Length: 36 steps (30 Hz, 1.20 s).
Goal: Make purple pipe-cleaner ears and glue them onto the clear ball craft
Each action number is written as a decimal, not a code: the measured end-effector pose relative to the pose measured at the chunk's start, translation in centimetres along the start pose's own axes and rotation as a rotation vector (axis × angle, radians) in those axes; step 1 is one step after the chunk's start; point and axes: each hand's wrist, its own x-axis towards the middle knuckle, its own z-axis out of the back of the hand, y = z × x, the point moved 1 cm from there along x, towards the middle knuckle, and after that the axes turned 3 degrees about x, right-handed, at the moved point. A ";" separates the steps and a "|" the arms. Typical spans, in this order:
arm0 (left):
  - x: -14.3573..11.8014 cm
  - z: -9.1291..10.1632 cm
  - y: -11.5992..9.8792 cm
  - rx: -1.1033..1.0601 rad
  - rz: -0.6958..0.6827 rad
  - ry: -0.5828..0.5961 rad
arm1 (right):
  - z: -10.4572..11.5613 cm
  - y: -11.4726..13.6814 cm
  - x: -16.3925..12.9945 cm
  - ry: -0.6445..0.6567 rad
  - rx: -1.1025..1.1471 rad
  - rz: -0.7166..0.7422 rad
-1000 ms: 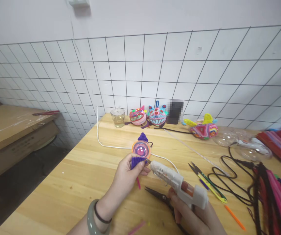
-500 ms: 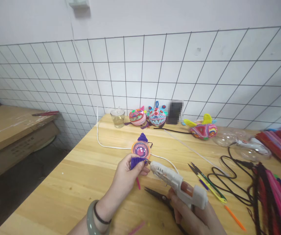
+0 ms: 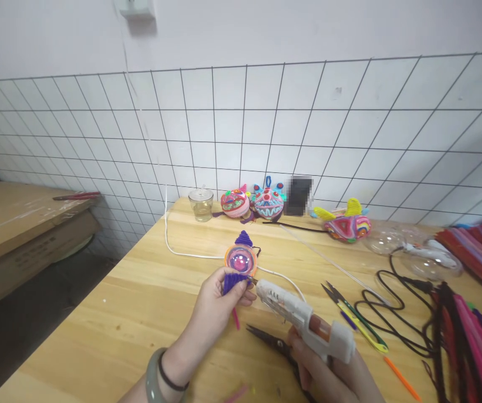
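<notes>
My left hand [image 3: 213, 310] grips a round craft ball [image 3: 241, 259] with a clear pink dome, an orange rim and purple pipe-cleaner fins, pinching its lower purple fin. My right hand [image 3: 333, 378] holds a white hot glue gun [image 3: 305, 321]. The gun's metal tip touches the ball's lower edge beside my left thumb. A white cord [image 3: 173, 246] runs from the gun across the wooden table [image 3: 110, 330] toward the wall.
Black pliers [image 3: 271, 341] lie under the gun. Yellow-handled snips [image 3: 352, 316] and a black cable [image 3: 396, 313] lie to the right, with piles of pipe cleaners [image 3: 476, 330] at the far right. Three finished colourful balls [image 3: 268, 202] and a glass jar [image 3: 201, 202] stand by the tiled wall.
The view has dipped slightly, so everything sits a little higher or shifted. Both hands, the ball and the glue gun keep the same pose against each other.
</notes>
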 end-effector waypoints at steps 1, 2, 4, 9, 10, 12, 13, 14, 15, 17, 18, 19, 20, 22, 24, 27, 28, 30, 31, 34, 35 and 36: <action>0.0 0.0 0.0 -0.002 0.002 -0.001 | 0.0 0.0 0.0 0.005 -0.001 0.010; 0.0 0.0 -0.1 -0.003 0.003 -0.003 | 0.1 0.1 0.1 0.011 -0.003 0.020; 0.0 -0.1 -0.2 -0.003 0.002 -0.009 | 0.1 0.2 0.1 0.023 -0.014 0.029; 0.1 0.0 -0.1 -0.011 0.003 -0.014 | 0.0 0.2 0.1 0.016 0.012 0.015; 0.1 0.0 -0.1 -0.012 0.004 -0.012 | -0.1 0.2 0.0 0.007 0.024 0.010; 0.1 0.0 0.0 -0.016 0.004 -0.012 | -0.1 0.0 0.0 -0.017 0.037 0.005; 0.2 0.0 0.0 -0.018 0.005 -0.013 | -0.2 0.0 0.0 -0.027 0.038 0.003; 0.2 0.0 0.0 -0.020 0.006 -0.015 | -0.2 -0.1 0.0 -0.033 0.041 0.006; 0.2 0.1 0.0 -0.021 0.006 -0.016 | -0.2 -0.1 0.0 -0.036 0.045 0.009; 0.2 0.2 0.1 -0.027 0.009 -0.017 | -0.2 -0.2 0.1 -0.048 0.069 0.002; 0.2 0.2 0.1 -0.036 0.013 -0.017 | -0.1 -0.1 0.1 -0.059 0.092 -0.006; 0.3 0.3 0.1 -0.049 0.020 -0.015 | 0.0 0.0 0.1 -0.068 0.119 -0.011; 0.3 0.3 0.2 -0.064 0.031 -0.012 | 0.1 0.1 0.2 -0.069 0.145 -0.013; 0.3 0.4 0.3 -0.095 0.062 -0.003 | 0.3 0.4 0.1 -0.050 0.182 -0.005; 0.3 0.4 0.4 -0.121 0.097 0.008 | 0.4 0.8 0.1 -0.031 0.202 0.008; 0.0 0.4 0.3 -0.157 0.143 0.012 | 0.7 0.9 0.0 -0.052 0.203 0.033; -0.1 0.3 0.3 -0.168 0.157 0.016 | 0.8 0.9 0.1 -0.066 0.179 0.044; -0.2 0.2 0.1 -0.184 0.184 0.028 | 1.5 0.5 0.6 -0.102 0.071 0.085; -0.3 0.1 0.1 -0.189 0.197 0.038 | 1.9 0.3 1.1 -0.122 -0.013 0.123; -0.5 0.0 0.1 -0.187 0.231 0.065 | 3.9 -0.6 3.0 -0.157 -0.345 0.340; -0.5 -0.1 0.1 -0.181 0.242 0.073 | 4.6 -1.1 3.7 -0.143 -0.452 0.399; -0.5 -0.2 0.2 -0.175 0.253 0.078 | 5.3 -1.6 4.3 -0.135 -0.539 0.435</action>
